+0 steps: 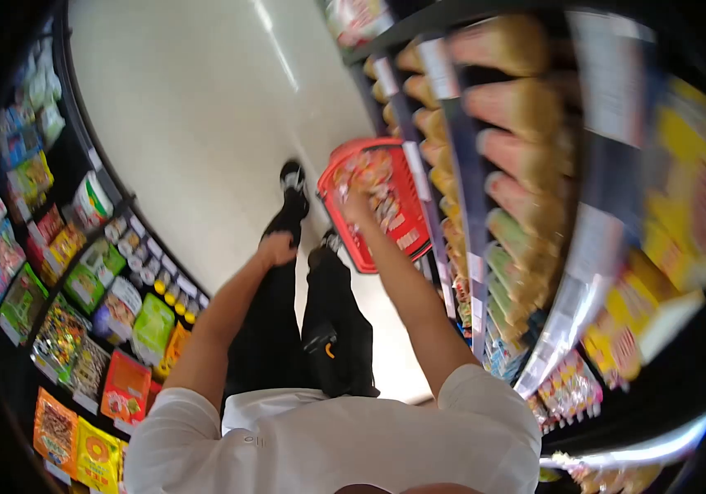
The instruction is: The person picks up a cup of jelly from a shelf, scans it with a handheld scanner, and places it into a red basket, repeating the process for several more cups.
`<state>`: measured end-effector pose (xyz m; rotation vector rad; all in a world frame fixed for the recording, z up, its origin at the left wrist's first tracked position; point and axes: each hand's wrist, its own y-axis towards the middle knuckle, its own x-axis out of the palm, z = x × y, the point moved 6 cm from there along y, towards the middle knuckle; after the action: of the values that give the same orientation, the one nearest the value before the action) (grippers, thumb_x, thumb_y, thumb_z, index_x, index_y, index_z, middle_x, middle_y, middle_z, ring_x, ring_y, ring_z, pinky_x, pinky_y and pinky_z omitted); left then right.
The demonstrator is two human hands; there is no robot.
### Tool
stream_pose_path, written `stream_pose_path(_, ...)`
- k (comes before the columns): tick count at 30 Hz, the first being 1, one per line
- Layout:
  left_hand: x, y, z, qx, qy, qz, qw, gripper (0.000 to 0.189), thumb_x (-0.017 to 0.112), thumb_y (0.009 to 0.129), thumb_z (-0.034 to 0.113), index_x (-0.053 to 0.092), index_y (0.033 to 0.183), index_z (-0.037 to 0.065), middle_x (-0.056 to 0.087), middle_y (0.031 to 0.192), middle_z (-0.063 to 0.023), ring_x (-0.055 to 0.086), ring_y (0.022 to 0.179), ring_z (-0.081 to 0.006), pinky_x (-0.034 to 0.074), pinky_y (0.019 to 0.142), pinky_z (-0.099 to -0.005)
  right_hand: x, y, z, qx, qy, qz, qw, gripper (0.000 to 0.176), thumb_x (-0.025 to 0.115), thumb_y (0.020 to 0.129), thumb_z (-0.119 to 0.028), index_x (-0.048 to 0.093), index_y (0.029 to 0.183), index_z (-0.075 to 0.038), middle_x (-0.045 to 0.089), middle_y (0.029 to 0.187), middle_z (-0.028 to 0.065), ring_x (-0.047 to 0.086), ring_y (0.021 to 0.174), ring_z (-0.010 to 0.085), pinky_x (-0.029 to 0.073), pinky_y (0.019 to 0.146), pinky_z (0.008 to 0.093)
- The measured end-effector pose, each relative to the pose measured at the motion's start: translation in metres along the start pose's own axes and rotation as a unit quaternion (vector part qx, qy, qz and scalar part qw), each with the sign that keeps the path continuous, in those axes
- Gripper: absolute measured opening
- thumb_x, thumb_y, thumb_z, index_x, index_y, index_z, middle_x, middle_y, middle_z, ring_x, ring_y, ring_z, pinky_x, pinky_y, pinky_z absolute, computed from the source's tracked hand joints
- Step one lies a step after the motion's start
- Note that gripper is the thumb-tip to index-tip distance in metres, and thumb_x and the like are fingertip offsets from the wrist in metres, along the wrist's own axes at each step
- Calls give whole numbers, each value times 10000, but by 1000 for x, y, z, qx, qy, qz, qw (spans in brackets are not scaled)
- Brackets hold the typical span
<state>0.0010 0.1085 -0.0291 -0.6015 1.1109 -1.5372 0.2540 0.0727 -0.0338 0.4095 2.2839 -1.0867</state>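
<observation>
Inside a red shopping basket (414, 185) lies a heap of small red, orange and white packets (384, 206). My right hand (355, 204) is over the basket's left part, against the packets. Its fingertips blur into the wrappers, so whether they grip one cannot be made out. My left hand (277, 247) is by my dark-trousered leg, left of the basket and apart from it. Its fingers look curled, and what they hold, if anything, is hidden.
Shelves of bagged goods (93, 276) curve along the left. On the right, close to the basket, a shelf holds rows of capped containers (505, 107) behind price strips. Yellow packages (686, 189) stand farther right. My shoe (293, 177) is on the pale floor (196, 99).
</observation>
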Motion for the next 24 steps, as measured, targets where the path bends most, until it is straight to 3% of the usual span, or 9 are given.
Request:
stream_pose_path(1, -3, -19, 14, 31, 50, 18, 998, 406, 656, 778, 349, 670, 1072, 70, 632, 1181, -169, 564, 1171, -336, 460, 986, -479, 21, -17, 13, 36, -123, -209, 970, 849, 624, 828, -364, 238, 1516, -51, 650, 1098, 289, 660, 983, 412, 522, 856, 486)
stream_pose_path(3, -14, -63, 46, 78, 119, 106, 984, 375, 666, 788, 329, 672, 1067, 78, 634, 1166, -164, 567, 1163, -328, 462, 985, -476, -41, -83, -51, -11, -55, -199, 978, 488, 642, 798, -378, 676, 1069, 25, 695, 917, 245, 676, 881, 378, 515, 785, 496)
stream_pose_path(4, -23, -82, 64, 87, 131, 139, 978, 362, 668, 792, 322, 672, 1065, 85, 638, 1152, -159, 570, 1156, -326, 462, 984, -474, -43, -103, -51, -11, 18, -217, 976, 448, 654, 789, -405, 698, 799, 41, 689, 881, 243, 677, 900, 362, 517, 792, 486)
stream_pose_path(9, -53, -111, 114, 96, 115, 69, 986, 452, 699, 795, 379, 676, 1117, 63, 692, 1092, -189, 653, 1043, -358, 517, 903, -442, -165, -198, -98, -80, -22, -80, 993, 495, 688, 837, -430, 643, 1168, -64, 711, 1018, 174, 688, 967, 310, 539, 822, 432)
stream_pose_path(12, -79, -101, 172, 152, 197, 32, 968, 432, 706, 817, 344, 669, 1112, 32, 705, 1042, -176, 668, 1019, -309, 517, 895, -390, -268, -267, -127, -11, 34, -25, 999, 476, 654, 867, -453, 643, 1155, -73, 720, 988, 161, 699, 914, 323, 546, 794, 435)
stream_pose_path(13, -86, -116, 209, 224, 104, -10, 969, 433, 700, 850, 314, 640, 1169, 27, 693, 1088, -169, 656, 1062, -286, 510, 919, -380, -283, -276, -116, -113, -13, 88, 990, 478, 641, 874, -455, 627, 1151, -66, 720, 931, 163, 701, 880, 333, 546, 780, 442)
stream_pose_path(16, -110, -203, 339, 401, -145, -58, 903, 371, 660, 922, 170, 571, 1243, 8, 668, 1120, -117, 636, 1055, -214, 506, 915, -332, -323, -335, -80, -91, 52, 217, 971, 485, 640, 850, -473, 628, 1095, -55, 692, 957, 217, 670, 927, 383, 529, 785, 470)
stream_pose_path(18, -124, -289, 429, 475, -46, 12, 879, 350, 645, 928, 133, 552, 1236, -4, 664, 1095, -90, 632, 996, -171, 508, 886, -312, -333, -377, -55, -59, 7, 268, 962, 517, 643, 849, -476, 609, 1127, -41, 697, 964, 212, 674, 920, 386, 529, 789, 474)
stream_pose_path(24, -74, -416, 555, 629, -18, -4, 777, 312, 617, 912, 47, 577, 1219, 1, 678, 1109, -80, 627, 919, -135, 503, 840, -296, -409, -569, -54, -112, 229, 450, 856, 319, 744, 838, -192, 651, 1065, 12, 715, 855, 130, 705, 777, 194, 545, 711, 321)
